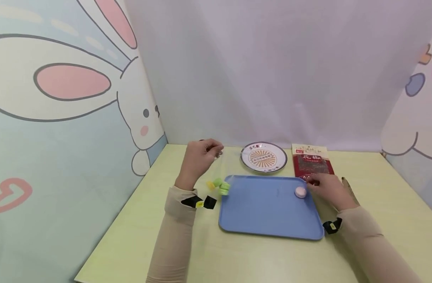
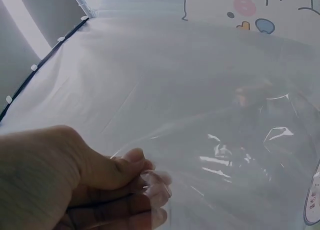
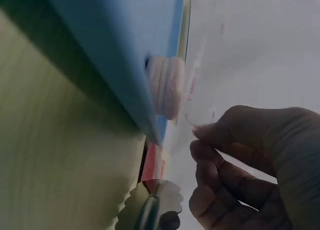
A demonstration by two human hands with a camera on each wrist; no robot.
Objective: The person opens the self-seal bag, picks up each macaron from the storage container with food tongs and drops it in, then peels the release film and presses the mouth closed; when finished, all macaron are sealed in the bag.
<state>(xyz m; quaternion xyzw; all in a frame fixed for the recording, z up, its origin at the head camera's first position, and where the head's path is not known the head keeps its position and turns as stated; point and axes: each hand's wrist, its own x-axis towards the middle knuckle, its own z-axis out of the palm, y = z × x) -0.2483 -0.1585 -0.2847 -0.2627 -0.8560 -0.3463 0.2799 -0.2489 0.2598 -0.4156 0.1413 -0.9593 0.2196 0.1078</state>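
Pinched between the thumb and fingers of my left hand [image 1: 202, 157] is the edge of a clear plastic bag [image 2: 220, 160]. Several green and yellow macarons [image 1: 224, 188] sit low in this bag, over the left edge of the blue tray [image 1: 269, 212]. A pink macaron [image 1: 300, 192] lies in the tray's far right corner. Just right of it is my right hand [image 1: 329, 188], its thumb near the bent forefinger. In the right wrist view a gap shows between these fingertips [image 3: 202, 135] and the pink macaron [image 3: 166, 87]; nothing is visibly held there.
Behind the tray stands a white patterned plate [image 1: 263, 157]. Right of the plate lies a red spice packet [image 1: 311, 161]. A metal utensil with scalloped tips, like tongs [image 3: 150, 205], lies beside the tray, partly behind my right hand. A white curtain [image 1: 255, 78] closes off the back.
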